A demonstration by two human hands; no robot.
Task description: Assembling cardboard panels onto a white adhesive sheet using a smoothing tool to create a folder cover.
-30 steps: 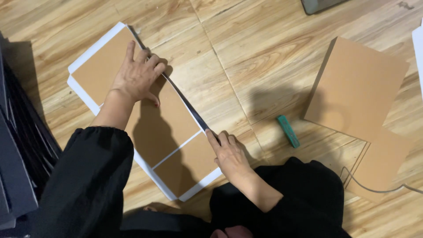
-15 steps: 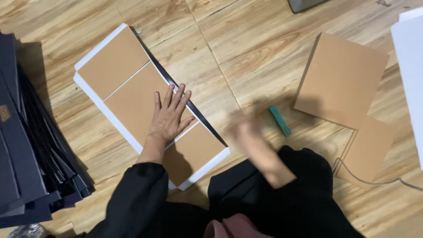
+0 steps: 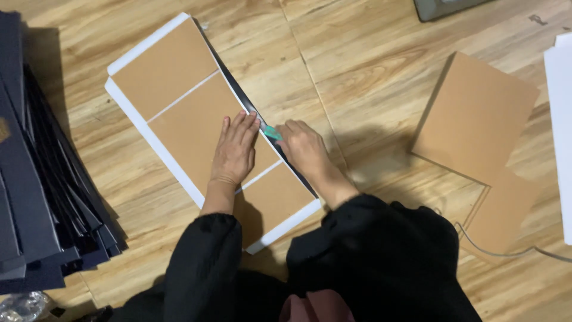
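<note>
A white sheet (image 3: pixel 154 142) lies on the wooden floor with brown cardboard panels (image 3: pixel 179 98) laid on it and a dark folded edge (image 3: pixel 235 89) along its right side. My left hand (image 3: pixel 235 149) rests flat, fingers spread, on the middle panel. My right hand (image 3: pixel 304 148) is closed on a small green tool (image 3: pixel 273 132), whose tip presses on the dark edge just beside my left fingertips.
A stack of dark covers (image 3: pixel 42 179) stands at the left. Brown cardboard pieces (image 3: pixel 473 116) lie at the right, with white sheets (image 3: pixel 560 131) at the frame's edge. A thin cable (image 3: pixel 494 253) runs along the floor. A grey object (image 3: pixel 444 7) sits at the top.
My left hand slid down from the upper panel to the middle one. My right hand went right to the green tool on the floor, picked it up and brought it to the dark edge.
</note>
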